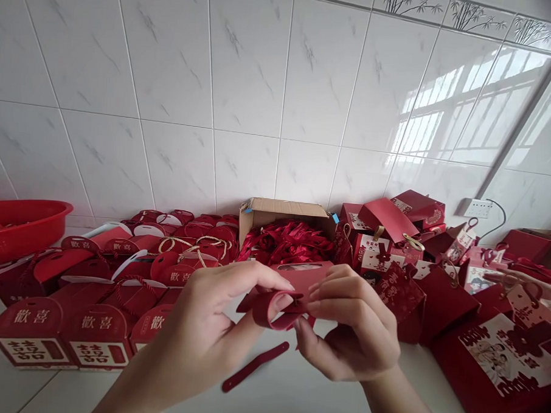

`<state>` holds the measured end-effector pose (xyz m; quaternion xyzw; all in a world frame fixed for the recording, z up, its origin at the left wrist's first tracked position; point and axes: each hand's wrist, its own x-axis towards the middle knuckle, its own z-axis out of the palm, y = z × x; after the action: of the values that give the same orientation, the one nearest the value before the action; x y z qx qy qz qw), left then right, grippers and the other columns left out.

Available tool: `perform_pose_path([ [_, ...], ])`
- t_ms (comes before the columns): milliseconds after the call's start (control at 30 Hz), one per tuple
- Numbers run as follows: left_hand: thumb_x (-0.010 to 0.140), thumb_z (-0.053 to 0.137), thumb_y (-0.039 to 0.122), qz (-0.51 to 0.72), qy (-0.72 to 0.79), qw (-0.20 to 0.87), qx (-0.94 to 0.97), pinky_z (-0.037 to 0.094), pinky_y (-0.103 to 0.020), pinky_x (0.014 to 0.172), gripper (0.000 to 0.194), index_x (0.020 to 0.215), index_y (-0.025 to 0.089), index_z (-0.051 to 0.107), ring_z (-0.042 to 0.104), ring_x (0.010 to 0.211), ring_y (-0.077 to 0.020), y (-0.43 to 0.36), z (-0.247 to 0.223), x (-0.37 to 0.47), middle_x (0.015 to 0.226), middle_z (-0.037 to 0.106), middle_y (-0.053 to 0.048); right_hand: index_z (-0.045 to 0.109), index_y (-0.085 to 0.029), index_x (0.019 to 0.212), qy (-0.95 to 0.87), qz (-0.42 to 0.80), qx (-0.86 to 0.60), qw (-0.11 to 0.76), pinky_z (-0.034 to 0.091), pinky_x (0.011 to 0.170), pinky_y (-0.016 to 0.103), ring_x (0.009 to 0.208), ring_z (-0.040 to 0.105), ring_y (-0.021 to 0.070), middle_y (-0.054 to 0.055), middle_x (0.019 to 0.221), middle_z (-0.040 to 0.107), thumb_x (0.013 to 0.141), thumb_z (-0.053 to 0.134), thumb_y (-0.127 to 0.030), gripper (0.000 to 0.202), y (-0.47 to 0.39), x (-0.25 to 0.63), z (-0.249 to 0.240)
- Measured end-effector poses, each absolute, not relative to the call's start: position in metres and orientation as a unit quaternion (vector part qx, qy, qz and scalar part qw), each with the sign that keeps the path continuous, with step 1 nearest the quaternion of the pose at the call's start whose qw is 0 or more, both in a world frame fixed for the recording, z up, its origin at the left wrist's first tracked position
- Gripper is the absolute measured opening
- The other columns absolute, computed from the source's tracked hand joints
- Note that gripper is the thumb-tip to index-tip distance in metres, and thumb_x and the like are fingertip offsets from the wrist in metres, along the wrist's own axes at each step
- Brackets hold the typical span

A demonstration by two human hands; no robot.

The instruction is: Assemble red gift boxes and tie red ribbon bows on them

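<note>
Near the middle of the view, a red strap [264,308] is bent into a loop against a red folded piece [306,275] with an oval cut-out. My left hand [225,314] pinches the looped strap, its thumb inside the bend. From the other side my right hand [355,322] closes its fingertips on the same red strap where it meets the piece. A small dark fastening shows between the hands, too small to make out. Below them a loose red strap [256,367] with rounded ends lies on the white table [289,402].
Rows of red boxes [97,332] stand at the left, with a red basin [23,226] behind. A cardboard box [284,207] of red ribbons sits by the tiled wall. Red gift bags and boxes [501,356] pile up at right, where another person's hand [528,284] shows.
</note>
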<state>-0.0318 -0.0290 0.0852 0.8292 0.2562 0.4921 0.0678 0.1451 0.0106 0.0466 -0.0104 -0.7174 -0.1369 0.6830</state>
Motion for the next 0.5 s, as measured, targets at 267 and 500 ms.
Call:
perform_pose_path([
  [267, 0.083, 0.056, 0.005, 0.454, 0.181, 0.055, 0.871, 0.054, -0.030, 0.086, 0.021, 0.096, 0.019, 0.065, 0.065, 0.091, -0.0176, -0.0296, 0.0902, -0.0366, 0.091, 0.069, -0.005, 0.061, -0.011, 0.088, -0.725, -0.124, -0.007, 0.678, 0.048, 0.052, 0.030, 0.066, 0.057, 0.0153, 0.006, 0.074, 0.058, 0.074, 0.063, -0.004, 0.015, 0.0087, 0.1466, 0.0498],
  [500, 0.081, 0.057, 0.008, 0.446, 0.177, 0.018, 0.877, 0.049, -0.034, 0.101, 0.023, 0.097, 0.021, 0.068, 0.054, 0.118, -0.0216, -0.0315, 0.0928, -0.0402, 0.114, 0.063, -0.008, 0.060, -0.010, 0.087, -0.712, -0.143, 0.007, 0.688, 0.052, 0.055, 0.031, 0.068, 0.063, 0.0153, 0.008, 0.081, 0.063, 0.073, 0.063, -0.001, 0.017, 0.0060, 0.1475, 0.0515],
])
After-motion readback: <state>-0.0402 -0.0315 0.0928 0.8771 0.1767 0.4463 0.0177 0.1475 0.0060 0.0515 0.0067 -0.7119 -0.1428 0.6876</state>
